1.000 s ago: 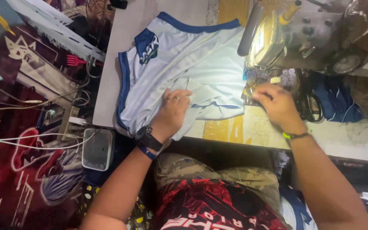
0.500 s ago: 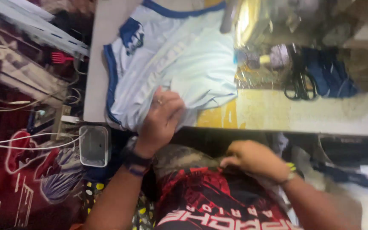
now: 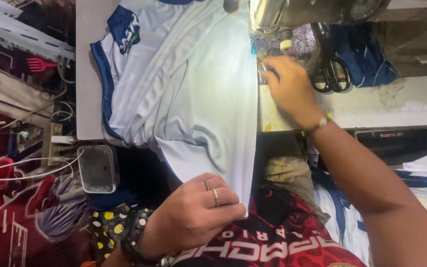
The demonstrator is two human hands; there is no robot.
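Since half a second ago, I am seeing the right hand [image 3: 290,91] risen from the lap to the sewing table [image 3: 371,106], fingers loosely apart beside black scissors [image 3: 329,74]; the left hand [image 3: 193,212] is pinching shut on the pale-blue, navy-trimmed jersey [image 3: 183,79], drawing its edge off the table toward the lap

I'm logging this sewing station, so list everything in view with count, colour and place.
jersey: one, pale blue with dark blue trim, spread on the table and hanging off its near edge
table: one, whitish, under the jersey
sewing machine: one, metallic, top edge
scissors: one pair, black, right of the machine
comb: one, pink, far left
box: one, grey, below the table's left end
left hand: grips the jersey's lower edge
right hand: fingers beside the jersey's right edge, at the machine
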